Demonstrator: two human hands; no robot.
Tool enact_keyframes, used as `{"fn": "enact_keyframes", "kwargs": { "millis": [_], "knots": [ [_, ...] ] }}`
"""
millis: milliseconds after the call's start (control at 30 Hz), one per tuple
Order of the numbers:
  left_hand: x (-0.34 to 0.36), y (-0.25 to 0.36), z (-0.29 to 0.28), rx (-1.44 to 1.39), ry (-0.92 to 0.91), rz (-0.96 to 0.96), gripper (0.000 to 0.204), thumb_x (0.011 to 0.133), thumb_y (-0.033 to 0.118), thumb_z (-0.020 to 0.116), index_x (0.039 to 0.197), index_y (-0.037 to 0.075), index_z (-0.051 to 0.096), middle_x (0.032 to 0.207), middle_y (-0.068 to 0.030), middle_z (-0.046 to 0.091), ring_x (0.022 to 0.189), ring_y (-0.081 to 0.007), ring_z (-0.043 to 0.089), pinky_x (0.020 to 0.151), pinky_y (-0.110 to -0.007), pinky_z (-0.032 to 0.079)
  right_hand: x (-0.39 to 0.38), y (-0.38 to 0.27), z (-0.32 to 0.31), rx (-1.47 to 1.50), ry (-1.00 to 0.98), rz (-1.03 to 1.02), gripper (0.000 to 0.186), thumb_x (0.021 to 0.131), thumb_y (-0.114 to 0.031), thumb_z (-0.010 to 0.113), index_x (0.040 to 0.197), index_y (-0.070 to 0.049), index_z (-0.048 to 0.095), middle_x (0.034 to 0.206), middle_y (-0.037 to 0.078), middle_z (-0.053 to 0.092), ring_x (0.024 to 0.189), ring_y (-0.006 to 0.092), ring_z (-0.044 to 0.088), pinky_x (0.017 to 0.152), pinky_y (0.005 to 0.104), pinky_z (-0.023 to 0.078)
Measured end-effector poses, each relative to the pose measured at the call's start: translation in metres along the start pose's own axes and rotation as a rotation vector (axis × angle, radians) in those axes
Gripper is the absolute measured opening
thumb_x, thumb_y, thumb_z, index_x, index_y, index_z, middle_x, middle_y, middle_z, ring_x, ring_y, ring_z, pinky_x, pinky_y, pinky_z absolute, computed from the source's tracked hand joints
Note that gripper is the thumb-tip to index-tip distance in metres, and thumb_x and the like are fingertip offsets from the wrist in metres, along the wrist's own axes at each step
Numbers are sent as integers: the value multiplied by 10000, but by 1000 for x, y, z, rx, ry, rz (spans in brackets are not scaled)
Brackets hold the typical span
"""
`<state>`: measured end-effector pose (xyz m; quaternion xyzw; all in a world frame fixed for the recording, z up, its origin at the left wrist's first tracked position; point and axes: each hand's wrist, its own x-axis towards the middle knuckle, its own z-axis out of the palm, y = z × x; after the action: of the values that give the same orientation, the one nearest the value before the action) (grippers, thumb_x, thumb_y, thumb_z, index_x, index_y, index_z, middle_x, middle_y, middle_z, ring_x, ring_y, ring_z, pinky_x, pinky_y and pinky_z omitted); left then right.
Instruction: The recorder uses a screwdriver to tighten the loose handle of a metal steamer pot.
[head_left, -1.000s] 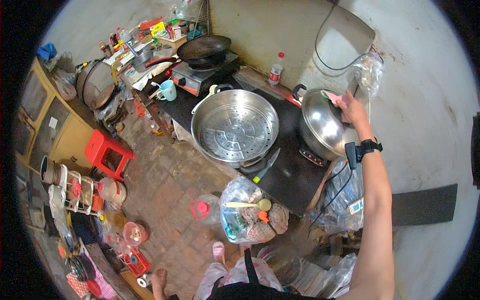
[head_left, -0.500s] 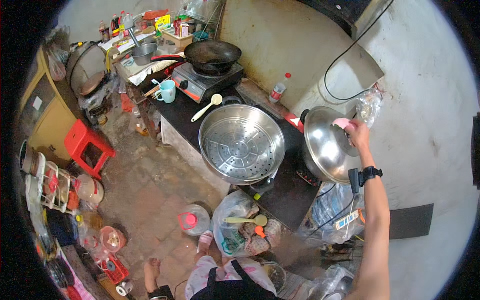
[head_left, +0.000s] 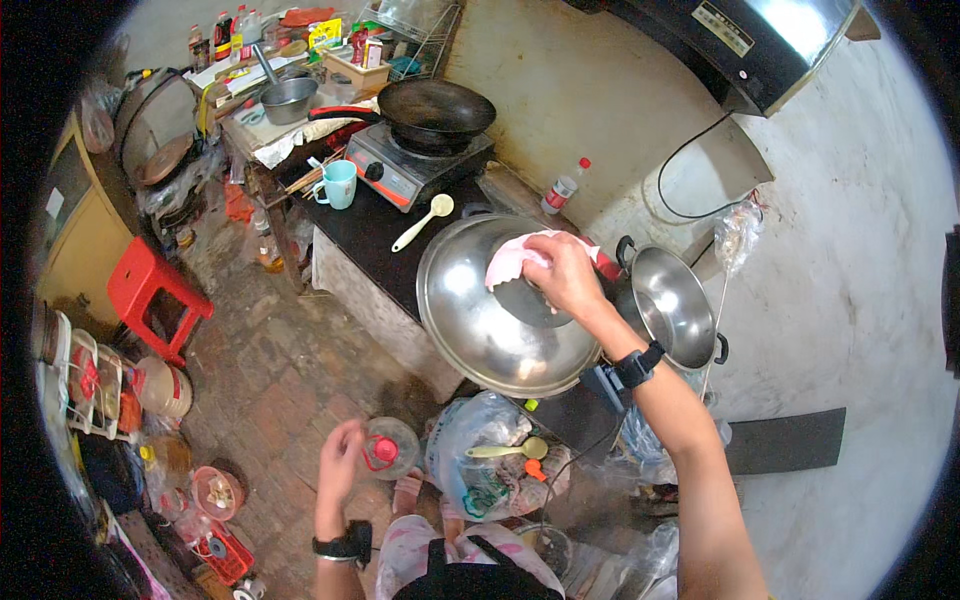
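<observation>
My right hand (head_left: 568,270) is closed over the top of a large domed steel pot lid (head_left: 470,315), with a pink cloth (head_left: 515,258) between fingers and lid. The lid covers most of the steamer pot on the dark counter; whether it rests fully on the rim I cannot tell. To its right, a deep two-handled steel pot (head_left: 680,300) stands uncovered. My left hand (head_left: 342,460) hangs low over the floor beside a big clear jug (head_left: 395,450) with a red cap, fingers loosely bent and slightly blurred, nothing seen in them.
A black wok (head_left: 437,108) sits on a cooker (head_left: 410,165) at the back. Nearby are a light blue mug (head_left: 337,185), a pale spoon (head_left: 424,222) and a red-capped bottle (head_left: 566,187). A red stool (head_left: 155,290) stands left; a plastic bag (head_left: 460,450) lies below the counter.
My right hand has carried the lid left from the right-hand pot to over the steamer pot, uncovering the former. My left hand has risen from the lower edge.
</observation>
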<state>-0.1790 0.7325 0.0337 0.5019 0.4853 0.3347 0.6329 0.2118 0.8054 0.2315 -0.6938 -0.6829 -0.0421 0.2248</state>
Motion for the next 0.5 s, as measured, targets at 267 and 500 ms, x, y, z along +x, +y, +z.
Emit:
{"fn": "enact_keyframes", "kwargs": {
  "millis": [267,500],
  "knots": [
    [34,105,102,-738,-39,-77,418,976,362,376,1167,11,496,1031,-54,589,890,-170,575,812,-308,465,-45,-58,17,82,46,-10,249,739,-206,641,955,-83,635,951,209,542,907,379,538,793,434,449],
    [35,81,108,-895,198,-9,313,971,255,368,1031,-6,531,954,-66,579,837,-165,570,733,-317,473,-102,-56,-9,340,370,135,199,735,-43,597,931,-21,621,894,131,598,866,285,584,773,345,468]
  ]
}}
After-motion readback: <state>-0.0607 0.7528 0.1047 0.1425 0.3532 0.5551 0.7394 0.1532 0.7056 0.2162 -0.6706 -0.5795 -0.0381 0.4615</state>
